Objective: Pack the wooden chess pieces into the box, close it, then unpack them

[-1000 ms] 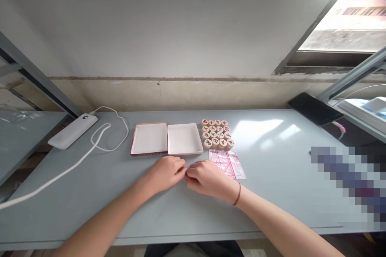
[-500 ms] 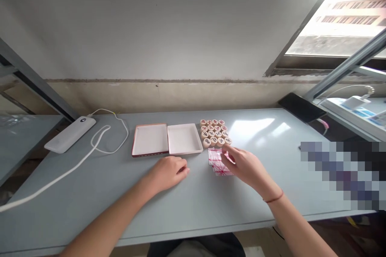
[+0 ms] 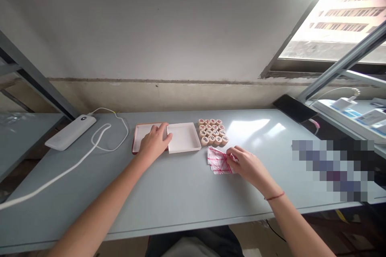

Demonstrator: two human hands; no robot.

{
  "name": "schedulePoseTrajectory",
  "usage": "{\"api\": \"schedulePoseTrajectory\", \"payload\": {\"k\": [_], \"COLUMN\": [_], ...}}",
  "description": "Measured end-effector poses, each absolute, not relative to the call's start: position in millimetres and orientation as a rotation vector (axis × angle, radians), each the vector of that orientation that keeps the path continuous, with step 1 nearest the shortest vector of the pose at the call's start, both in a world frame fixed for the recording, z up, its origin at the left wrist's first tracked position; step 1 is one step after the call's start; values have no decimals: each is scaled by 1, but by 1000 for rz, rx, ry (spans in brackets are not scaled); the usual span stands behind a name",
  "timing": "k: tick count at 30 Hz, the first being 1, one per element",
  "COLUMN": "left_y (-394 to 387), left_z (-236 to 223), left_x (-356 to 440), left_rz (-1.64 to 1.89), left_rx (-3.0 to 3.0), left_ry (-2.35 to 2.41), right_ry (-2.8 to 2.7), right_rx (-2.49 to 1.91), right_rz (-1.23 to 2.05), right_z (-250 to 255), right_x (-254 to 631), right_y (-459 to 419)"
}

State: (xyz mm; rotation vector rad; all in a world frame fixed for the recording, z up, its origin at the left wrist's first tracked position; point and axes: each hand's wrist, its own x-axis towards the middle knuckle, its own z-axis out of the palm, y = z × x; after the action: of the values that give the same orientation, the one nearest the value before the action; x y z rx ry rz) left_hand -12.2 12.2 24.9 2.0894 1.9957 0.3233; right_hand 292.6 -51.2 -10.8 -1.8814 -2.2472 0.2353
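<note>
My left hand point(image 3: 154, 143) lies with fingers spread over the red-edged box lid point(image 3: 139, 138), touching where it meets the white box tray point(image 3: 184, 138). My right hand point(image 3: 245, 163) pinches the right edge of a folded plastic sheet with red lines point(image 3: 218, 161) lying on the table. Just behind that sheet, several round wooden chess pieces point(image 3: 212, 132) sit packed in a neat block, right of the tray.
A white power bank point(image 3: 70, 132) with a looping white cable point(image 3: 99, 140) lies at the back left of the grey table point(image 3: 187, 192). A dark phone point(image 3: 293, 108) leans at the back right. A blurred patch covers the right edge.
My left hand moved from the table front up onto the box lid. My right hand went from beside the left hand to the plastic sheet, which is now folded smaller.
</note>
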Motion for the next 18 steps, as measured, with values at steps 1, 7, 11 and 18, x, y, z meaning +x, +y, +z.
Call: {"api": "schedulePoseTrajectory", "payload": {"k": [1, 7, 11, 18], "left_y": [16, 18, 12, 2], "left_z": [23, 14, 11, 6], "left_x": [-11, -5, -4, -2], "left_rz": [268, 229, 217, 229], "left_rx": [2092, 2162, 2140, 2082], "left_ry": [1998, 1923, 1918, 1907], "right_ry": [-2264, -2231, -2213, -2485], "right_rx": [-1821, -1389, -1344, -1529], "right_rz": [275, 490, 432, 110], "right_z": [-8, 29, 47, 22], "right_x": [293, 282, 247, 185], "right_y": [-52, -50, -29, 6]}}
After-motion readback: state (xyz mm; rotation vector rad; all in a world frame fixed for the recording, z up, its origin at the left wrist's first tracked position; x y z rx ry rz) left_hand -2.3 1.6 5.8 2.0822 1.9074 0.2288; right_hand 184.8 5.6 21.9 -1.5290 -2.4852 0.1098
